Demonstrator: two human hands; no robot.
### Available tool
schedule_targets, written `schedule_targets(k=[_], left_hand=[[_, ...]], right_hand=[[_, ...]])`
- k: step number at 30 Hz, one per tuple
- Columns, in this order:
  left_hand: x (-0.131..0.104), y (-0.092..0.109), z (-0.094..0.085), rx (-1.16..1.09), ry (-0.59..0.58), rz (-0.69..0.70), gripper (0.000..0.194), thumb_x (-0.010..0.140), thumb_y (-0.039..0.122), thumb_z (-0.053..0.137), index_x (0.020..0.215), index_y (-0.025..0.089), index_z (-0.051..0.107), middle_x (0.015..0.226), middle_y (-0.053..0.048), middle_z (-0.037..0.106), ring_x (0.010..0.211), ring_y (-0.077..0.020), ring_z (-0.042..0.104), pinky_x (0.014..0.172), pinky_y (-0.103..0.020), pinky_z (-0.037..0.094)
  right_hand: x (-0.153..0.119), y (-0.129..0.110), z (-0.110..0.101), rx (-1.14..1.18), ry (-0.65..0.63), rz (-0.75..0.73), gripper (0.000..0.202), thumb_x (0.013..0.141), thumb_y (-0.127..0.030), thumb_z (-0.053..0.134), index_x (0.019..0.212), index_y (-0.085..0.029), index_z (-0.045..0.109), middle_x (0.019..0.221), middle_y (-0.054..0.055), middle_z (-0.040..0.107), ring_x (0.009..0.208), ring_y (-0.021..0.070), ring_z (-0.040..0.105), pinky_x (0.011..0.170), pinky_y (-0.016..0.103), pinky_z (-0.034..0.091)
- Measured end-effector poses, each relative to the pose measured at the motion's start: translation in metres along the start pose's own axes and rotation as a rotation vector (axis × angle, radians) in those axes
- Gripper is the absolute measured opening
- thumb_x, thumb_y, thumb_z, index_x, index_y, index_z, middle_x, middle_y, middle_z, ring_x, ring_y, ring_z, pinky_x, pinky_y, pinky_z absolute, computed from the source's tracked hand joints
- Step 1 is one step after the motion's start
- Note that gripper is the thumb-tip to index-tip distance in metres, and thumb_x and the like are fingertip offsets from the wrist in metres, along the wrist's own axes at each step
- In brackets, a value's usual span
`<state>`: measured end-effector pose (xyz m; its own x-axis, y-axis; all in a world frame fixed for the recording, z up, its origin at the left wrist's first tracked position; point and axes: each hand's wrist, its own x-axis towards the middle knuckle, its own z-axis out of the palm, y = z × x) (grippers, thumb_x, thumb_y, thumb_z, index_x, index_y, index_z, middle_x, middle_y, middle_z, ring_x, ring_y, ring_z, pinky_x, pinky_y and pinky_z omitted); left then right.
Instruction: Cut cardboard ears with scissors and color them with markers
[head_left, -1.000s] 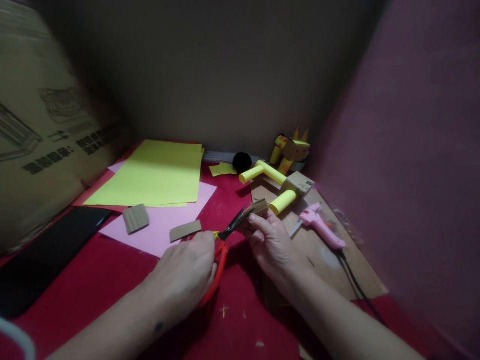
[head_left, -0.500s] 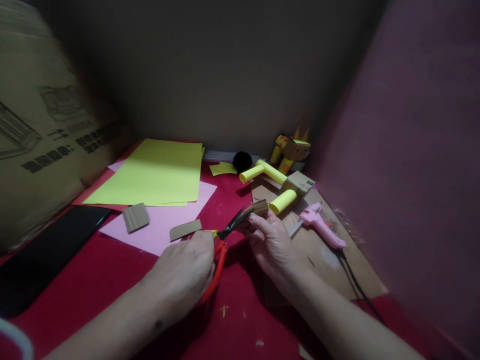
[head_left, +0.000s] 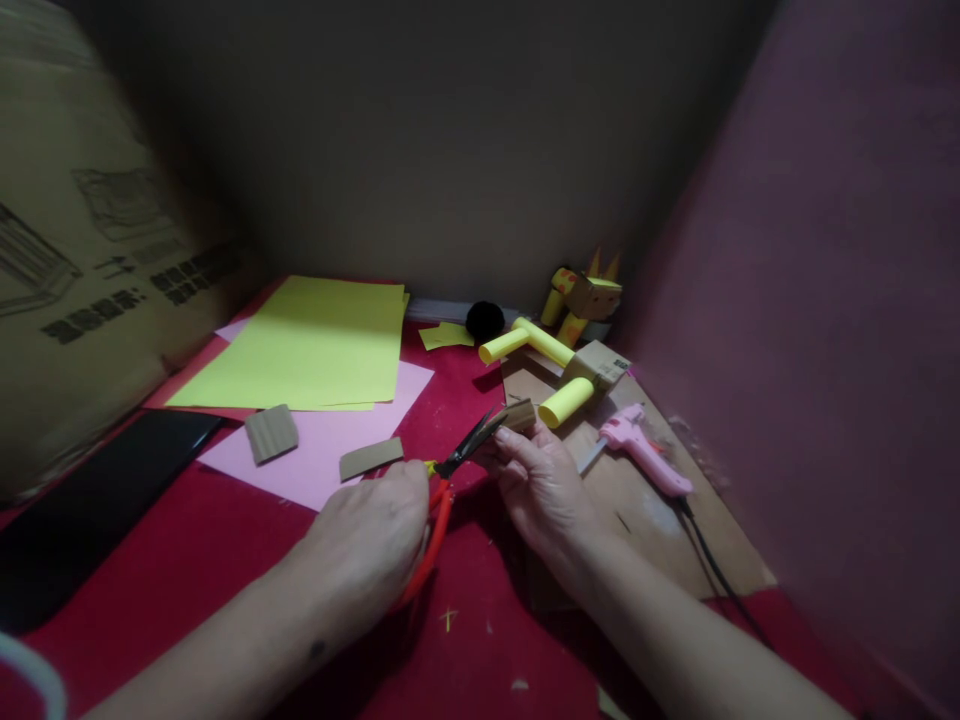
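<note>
Left hand: I am gripping the scissors, fingers closing around the handles; my fist is hiding part of them.
Right hand: I am pinching a small cardboard piece by the blade tips; my fingers are covering its lower end.
Change: compared with one second ago, both hands are staying almost unmoved.
Glue gun: it is lying to the right.
Spotted figure: it is standing farthest, dim, hard to make out.

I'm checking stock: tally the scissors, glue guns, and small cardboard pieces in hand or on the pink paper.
Scissors, in the left hand: 1
Glue gun: 1
Cardboard pieces: 3 (two on the pink paper, one in the right hand)
Total: 5
</note>
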<state>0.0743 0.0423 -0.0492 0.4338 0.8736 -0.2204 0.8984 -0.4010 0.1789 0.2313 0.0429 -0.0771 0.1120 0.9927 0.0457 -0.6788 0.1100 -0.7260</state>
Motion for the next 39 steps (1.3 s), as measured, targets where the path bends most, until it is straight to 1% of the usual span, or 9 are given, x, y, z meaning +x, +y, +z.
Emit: schedule_targets(k=[5,10,13,17,20,26,29,35,39], left_hand=[[0.0001,-0.0003,0.0003,0.05,-0.003,0.009,0.017,0.085,0.026,0.036,0.088,0.018,0.05,0.08,-0.011,0.064,0.067,-0.0255,0.063,0.054,-0.033,0.043],[-0.0004,0.0016,-0.0028,0.064,-0.042,-0.004,0.014,0.084,0.024,0.036,0.087,0.019,0.049,0.081,-0.013,0.065,0.07,-0.0302,0.065,0.055,-0.036,0.044],[0.0001,0.001,-0.0013,0.068,-0.023,-0.004,0.013,0.083,0.023,0.036,0.086,0.02,0.048,0.08,-0.012,0.067,0.071,-0.0319,0.067,0.055,-0.037,0.044],[0.0023,-0.0014,0.0042,0.075,0.0,-0.007,0.012,0.082,0.023,0.037,0.083,0.021,0.048,0.072,-0.011,0.067,0.067,-0.0313,0.067,0.052,-0.035,0.042],[0.0028,-0.0016,0.0053,0.056,0.002,0.012,0.013,0.082,0.023,0.035,0.083,0.02,0.048,0.074,-0.012,0.068,0.068,-0.032,0.067,0.053,-0.035,0.041],[0.0008,0.0025,-0.0012,0.013,-0.038,-0.016,0.014,0.084,0.023,0.034,0.084,0.02,0.048,0.075,-0.01,0.067,0.07,-0.0297,0.067,0.054,-0.034,0.041],[0.0006,0.0034,-0.003,0.028,-0.063,-0.009,0.013,0.083,0.024,0.035,0.083,0.02,0.047,0.074,-0.011,0.067,0.07,-0.0311,0.067,0.054,-0.034,0.04],[0.0026,-0.0013,0.0047,-0.067,-0.008,-0.013,0.017,0.086,0.027,0.032,0.079,0.022,0.046,0.075,-0.009,0.067,0.067,-0.0283,0.065,0.055,-0.034,0.042],[0.0038,-0.0018,0.0057,-0.016,-0.01,-0.002,0.015,0.085,0.026,0.033,0.083,0.021,0.048,0.078,-0.011,0.067,0.07,-0.0297,0.066,0.056,-0.035,0.042]], right_hand=[[-0.0001,-0.0005,0.0002,-0.008,0.012,0.002,0.01,0.07,-0.013,0.07,0.078,-0.018,0.066,0.071,-0.002,0.069,0.064,0.0142,0.064,0.079,0.035,0.055],[0.0005,0.0001,-0.0003,-0.009,0.01,0.011,0.01,0.07,-0.012,0.069,0.079,-0.017,0.066,0.071,-0.001,0.069,0.064,0.0141,0.064,0.079,0.035,0.055],[0.0009,0.0008,-0.0014,-0.008,0.015,0.01,0.01,0.071,-0.012,0.069,0.078,-0.017,0.066,0.072,-0.001,0.07,0.064,0.0138,0.064,0.079,0.034,0.055],[0.0013,0.0013,-0.0027,0.0,0.035,0.015,0.014,0.068,-0.012,0.07,0.08,-0.017,0.066,0.074,-0.001,0.07,0.066,0.0143,0.065,0.077,0.034,0.055],[0.0014,0.0012,-0.0027,0.002,0.038,0.022,0.015,0.068,-0.011,0.07,0.081,-0.017,0.065,0.074,-0.001,0.07,0.066,0.0144,0.065,0.077,0.033,0.055],[0.0012,0.0002,-0.0009,-0.002,0.043,0.006,0.012,0.07,-0.013,0.068,0.081,-0.017,0.066,0.071,-0.001,0.069,0.064,0.0146,0.064,0.077,0.034,0.055],[0.0016,0.0006,-0.0013,-0.004,0.044,0.003,0.011,0.071,-0.015,0.068,0.082,-0.017,0.066,0.071,-0.001,0.07,0.064,0.0144,0.064,0.077,0.033,0.055],[0.003,0.0028,-0.0037,-0.06,0.008,0.001,0.007,0.071,-0.017,0.068,0.078,-0.016,0.067,0.07,0.001,0.07,0.062,0.0147,0.064,0.074,0.032,0.055],[0.003,0.0037,-0.0036,-0.059,-0.015,-0.005,0.007,0.072,-0.016,0.067,0.08,-0.017,0.068,0.071,0.0,0.07,0.062,0.0138,0.064,0.073,0.031,0.055]])
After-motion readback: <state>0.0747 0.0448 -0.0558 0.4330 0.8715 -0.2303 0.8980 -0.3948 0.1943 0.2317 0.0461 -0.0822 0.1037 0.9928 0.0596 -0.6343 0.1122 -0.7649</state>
